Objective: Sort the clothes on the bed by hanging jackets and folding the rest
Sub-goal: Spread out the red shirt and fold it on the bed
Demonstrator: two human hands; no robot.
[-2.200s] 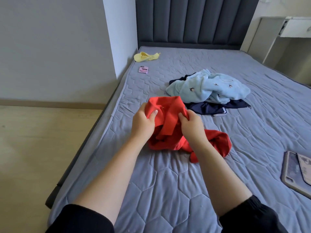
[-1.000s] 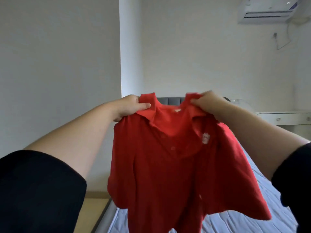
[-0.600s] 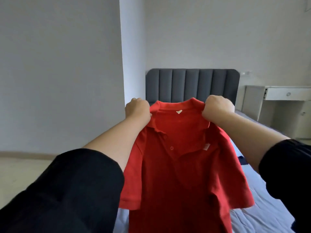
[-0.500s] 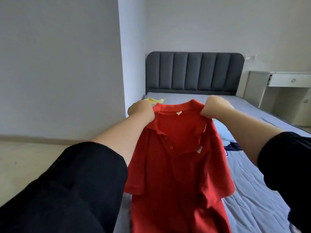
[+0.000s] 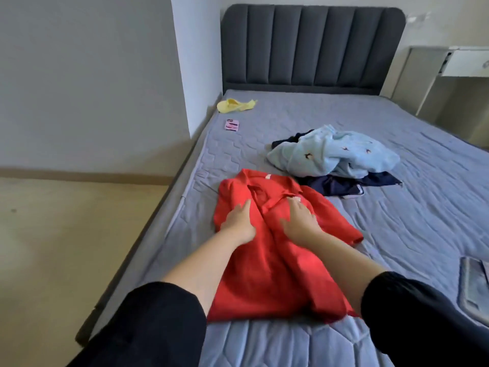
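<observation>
The red polo shirt [image 5: 275, 263] lies spread on the bed [image 5: 412, 234], probably for folding. The left hand [image 5: 238, 224] and right hand [image 5: 301, 223] press its chest flat-fingered, gripping nothing.

a dark grey padded headboard [image 5: 312, 46] stands at top centre, with a white desk [image 5: 463, 64] and its drawer at the upper right. a pink phone [image 5: 232, 125] lies left of centre. a grey tablet-like slab [image 5: 473, 290] shows at the right edge. pale wooden floor [image 5: 66, 247] fills the lower left.
</observation>
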